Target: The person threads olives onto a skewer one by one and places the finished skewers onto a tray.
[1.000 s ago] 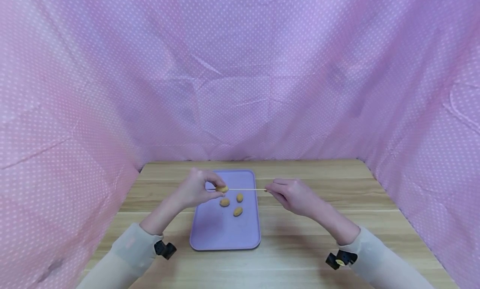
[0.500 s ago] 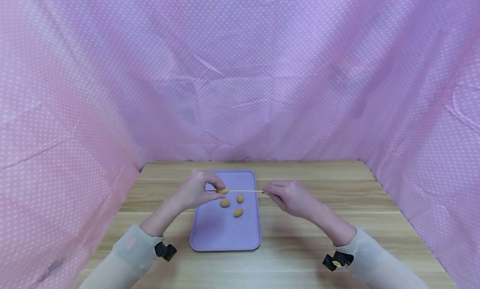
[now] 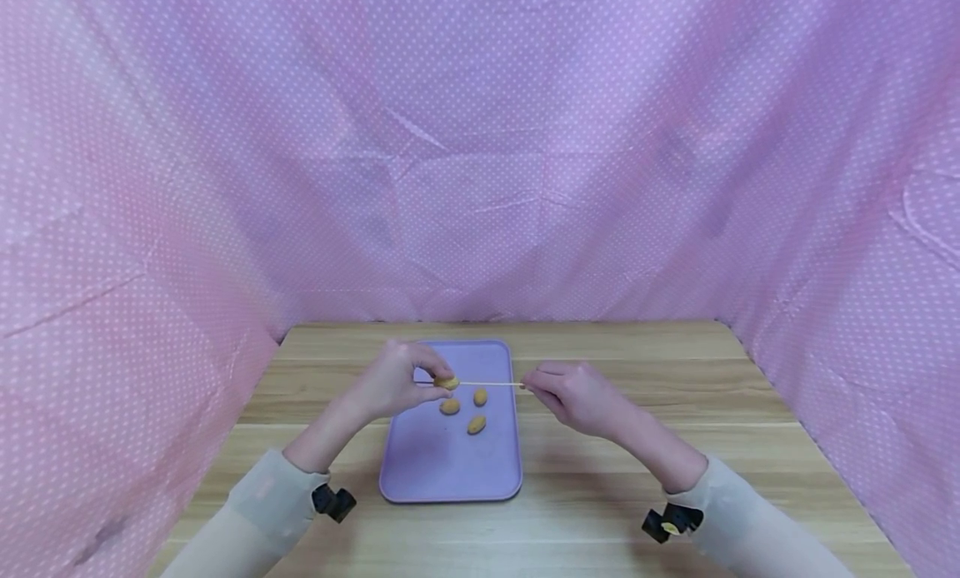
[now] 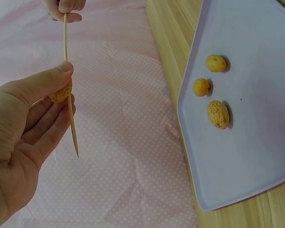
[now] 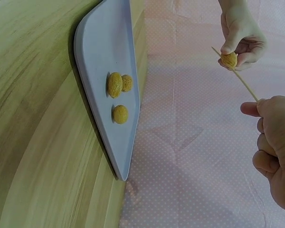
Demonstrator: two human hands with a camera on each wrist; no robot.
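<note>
My left hand (image 3: 392,381) pinches a small wrinkled golden oval food piece (image 4: 61,93) between thumb and fingers above the tray. A thin wooden skewer (image 3: 491,384) shows on both sides of this piece, its pointed end (image 4: 75,142) sticking out past the left fingers. At the skewer's other end, my right hand (image 3: 570,395) grips it between thumb and curled fingers, just right of the tray. Below them, on the flat purple tray (image 3: 450,478), lie three similar golden pieces: one near the left fingertips (image 3: 449,406), another piece (image 3: 480,396) farther right and the frontmost piece (image 3: 476,425).
The tray lies on a light wood-grain table (image 3: 637,495). Pink dotted cloth (image 3: 480,186) hangs around the back and both sides. Each sleeve carries a black wrist camera, the left camera (image 3: 334,501) and the right camera (image 3: 671,521).
My right hand has moved left toward the left hand, so the stretch of skewer between them is shorter. The left hand has barely shifted, and the pieces on the tray lie as before.
</note>
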